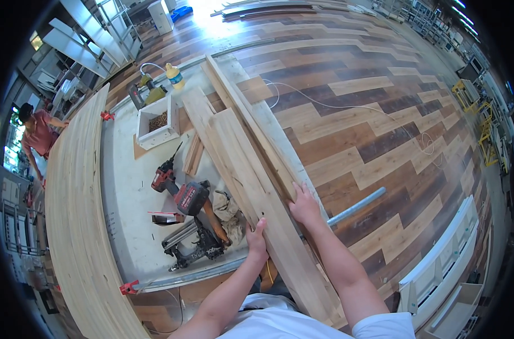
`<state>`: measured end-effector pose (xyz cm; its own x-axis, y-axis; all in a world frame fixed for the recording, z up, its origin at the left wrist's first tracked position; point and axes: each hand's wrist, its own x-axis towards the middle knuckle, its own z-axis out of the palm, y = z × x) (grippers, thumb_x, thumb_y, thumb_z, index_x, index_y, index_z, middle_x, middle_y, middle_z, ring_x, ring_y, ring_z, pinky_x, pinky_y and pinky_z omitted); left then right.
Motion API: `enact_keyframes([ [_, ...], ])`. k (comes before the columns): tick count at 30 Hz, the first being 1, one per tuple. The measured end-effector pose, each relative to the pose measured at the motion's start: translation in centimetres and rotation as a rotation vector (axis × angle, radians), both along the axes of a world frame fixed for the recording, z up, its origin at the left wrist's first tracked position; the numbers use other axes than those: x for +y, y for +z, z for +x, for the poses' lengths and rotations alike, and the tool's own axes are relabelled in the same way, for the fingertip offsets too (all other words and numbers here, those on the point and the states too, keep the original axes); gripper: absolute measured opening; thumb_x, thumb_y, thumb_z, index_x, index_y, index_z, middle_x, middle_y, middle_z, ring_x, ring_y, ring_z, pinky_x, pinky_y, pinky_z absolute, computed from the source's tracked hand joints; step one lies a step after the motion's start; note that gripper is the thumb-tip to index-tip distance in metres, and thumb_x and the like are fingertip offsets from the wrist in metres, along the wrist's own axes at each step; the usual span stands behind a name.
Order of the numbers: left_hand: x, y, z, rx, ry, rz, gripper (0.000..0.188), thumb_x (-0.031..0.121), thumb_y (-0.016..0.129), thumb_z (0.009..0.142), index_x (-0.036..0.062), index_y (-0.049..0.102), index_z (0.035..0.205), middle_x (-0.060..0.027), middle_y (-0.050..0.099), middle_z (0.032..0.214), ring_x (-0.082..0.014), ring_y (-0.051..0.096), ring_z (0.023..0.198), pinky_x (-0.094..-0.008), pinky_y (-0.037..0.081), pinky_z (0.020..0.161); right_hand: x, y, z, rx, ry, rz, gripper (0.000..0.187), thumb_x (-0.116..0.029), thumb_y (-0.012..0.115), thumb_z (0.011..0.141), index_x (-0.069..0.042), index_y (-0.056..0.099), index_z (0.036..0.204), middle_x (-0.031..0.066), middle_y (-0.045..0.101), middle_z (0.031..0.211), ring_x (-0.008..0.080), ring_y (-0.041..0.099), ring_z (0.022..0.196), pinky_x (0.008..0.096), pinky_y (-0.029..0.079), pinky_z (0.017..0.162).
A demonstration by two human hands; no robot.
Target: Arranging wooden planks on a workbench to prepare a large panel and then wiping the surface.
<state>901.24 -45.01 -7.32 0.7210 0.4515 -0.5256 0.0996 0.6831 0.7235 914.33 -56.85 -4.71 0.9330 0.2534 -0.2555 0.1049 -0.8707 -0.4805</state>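
Observation:
A pale wooden board point(257, 175) slants from the middle of the worktable down toward my body. My left hand point(258, 240) grips its left edge, thumb on top and the other fingers hidden below. Against the right side lies a long narrow board point(251, 121), and my right hand point(305, 208) is closed on its edge, fingertips over the top. Another plank point(203, 121) shows partly under the wide board on the left. Beside my left hand are a crumpled rag point(227, 209), a wooden tool handle point(213, 223) and a black nail gun point(197, 248).
A red-and-black cordless drill point(175, 186) lies on the white worktable point(132, 209). Beyond it stand a white box point(157, 135) of small fasteners and a yellow bottle point(175, 76). Long panels point(73, 209) with red clamps point(128, 287) line the left, near another person point(39, 133). A metal pipe point(357, 206) juts rightward.

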Motion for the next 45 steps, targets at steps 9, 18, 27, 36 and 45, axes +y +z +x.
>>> enact_keyframes([
  [9, 2.7, 0.3, 1.3, -0.059, 0.034, -0.073, 0.056, 0.023, 0.065, 0.079, 0.0046, 0.041, 0.126, -0.0094, 0.055, 0.111, -0.0226, 0.056, 0.099, -0.0356, 0.047, 0.086, 0.1, 0.2, -0.2, -0.165, 0.138, -0.015, 0.051, -0.027, 0.063, 0.077, -0.008, 0.052, 0.123, 0.0177, 0.037, 0.140, 0.0362, 0.032, 0.129, 0.0516, 0.024, 0.105],
  [18, 4.1, 0.6, 2.5, -0.033, 0.029, -0.074, 0.064, 0.026, 0.067, 0.077, 0.0040, 0.038, 0.130, -0.0116, 0.054, 0.115, -0.0233, 0.055, 0.102, -0.0353, 0.046, 0.087, -1.1, -0.2, -3.1, -0.202, 0.267, 0.122, 0.055, -0.038, 0.055, 0.085, -0.006, 0.049, 0.129, 0.0203, 0.024, 0.146, 0.0405, 0.023, 0.132, 0.0526, 0.011, 0.109],
  [27, 5.5, 1.6, 1.9, 0.042, -0.050, 0.065, 0.074, 0.026, 0.066, 0.079, 0.0048, 0.027, 0.138, -0.0113, 0.047, 0.127, -0.0226, 0.047, 0.114, -0.0334, 0.036, 0.098, -1.9, 0.3, -3.4, -0.182, 0.226, 0.304, 0.047, -0.035, 0.051, 0.091, -0.003, 0.052, 0.125, 0.0289, 0.035, 0.137, 0.0412, 0.032, 0.129, 0.0459, 0.020, 0.108],
  [36, 4.2, 2.4, -4.6, 0.157, -0.127, 0.386, 0.086, 0.031, 0.066, 0.081, -0.0025, 0.016, 0.143, -0.0159, 0.038, 0.136, -0.0243, 0.042, 0.120, -0.0331, 0.032, 0.102, -3.7, 10.1, -10.3, 0.047, 0.231, 0.317, 0.066, -0.035, 0.065, 0.079, -0.001, 0.044, 0.131, 0.0256, 0.037, 0.138, 0.0376, 0.033, 0.130, 0.0402, 0.028, 0.107],
  [45, 9.1, 5.0, -21.2, 0.113, -0.536, 0.584, 0.051, 0.030, 0.064, 0.082, 0.0003, 0.053, 0.121, -0.0158, 0.062, 0.110, -0.0262, 0.060, 0.099, -0.0342, 0.047, 0.088, -1.2, 10.0, -17.4, -0.024, 0.261, 0.080, 0.074, -0.017, 0.073, 0.070, -0.002, 0.040, 0.134, 0.0231, 0.031, 0.141, 0.0355, 0.032, 0.130, 0.0395, 0.028, 0.107],
])
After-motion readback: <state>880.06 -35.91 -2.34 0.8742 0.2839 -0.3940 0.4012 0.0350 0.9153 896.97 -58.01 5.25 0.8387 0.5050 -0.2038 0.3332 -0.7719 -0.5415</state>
